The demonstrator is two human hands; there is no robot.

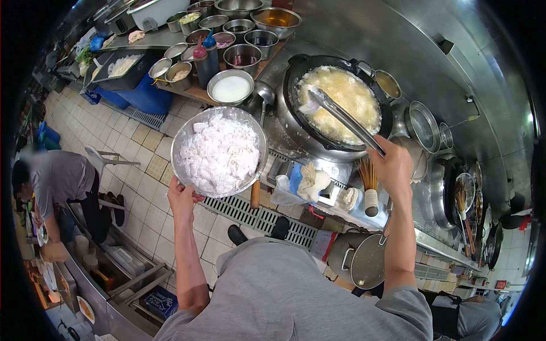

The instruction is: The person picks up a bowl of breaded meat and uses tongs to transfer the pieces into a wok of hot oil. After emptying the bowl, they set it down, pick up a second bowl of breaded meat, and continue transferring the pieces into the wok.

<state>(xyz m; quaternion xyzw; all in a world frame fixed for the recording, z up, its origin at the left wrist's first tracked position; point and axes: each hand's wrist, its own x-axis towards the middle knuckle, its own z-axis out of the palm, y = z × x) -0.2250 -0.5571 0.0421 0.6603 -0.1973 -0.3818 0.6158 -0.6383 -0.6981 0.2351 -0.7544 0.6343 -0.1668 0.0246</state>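
Left hand (185,200): closed on the near rim of the metal bowl (263,136), which sits between nine and ten o'clock in the view and contains white-coated pieces (219,150). Right hand (397,165): gripping metal tongs (350,120), tips toward one o'clock, over bubbling oil (335,79) in the black-rimmed wok (290,94). Whether the tips clamp anything is unclear. Bamboo brush (368,179) at three o'clock, near the right hand; white-filled bowl (230,89) at eleven; another person (65,176) bends at nine.

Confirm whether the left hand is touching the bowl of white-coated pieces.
Touching. The head view shows the left hand gripping the bowl at its near-left rim.
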